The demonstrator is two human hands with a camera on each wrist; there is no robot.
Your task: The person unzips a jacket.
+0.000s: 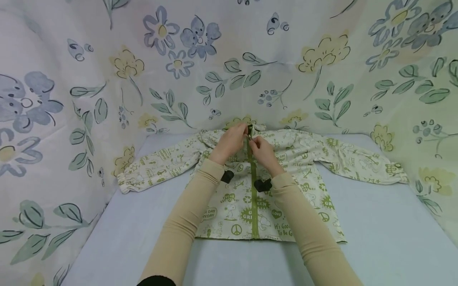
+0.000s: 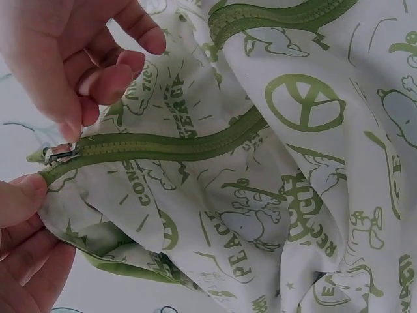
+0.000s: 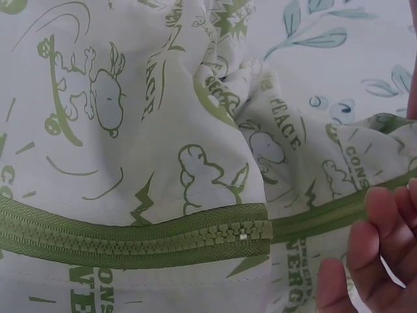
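Note:
A child-size white jacket (image 1: 286,147) with green cartoon print lies spread front side up, sleeves out to both sides. Its green zipper (image 1: 254,206) runs down the middle, with teeth joined along the length seen. At the collar, my left hand (image 1: 232,141) holds the fabric edge beside the zipper's top end, thumb over fingers. My right hand (image 1: 264,153) pinches the pull of the metal zipper slider (image 2: 62,153), which sits near the top of the teeth. In the right wrist view the right fingers (image 3: 365,244) are bent beside the zipper; the slider is hidden there.
The jacket rests on a pale table (image 1: 379,238). Behind and at the sides hangs a flowered curtain (image 1: 229,47), close to the collar. Small black devices (image 1: 262,185) sit by the wrists, and a black band (image 1: 157,280) shows at the lower left.

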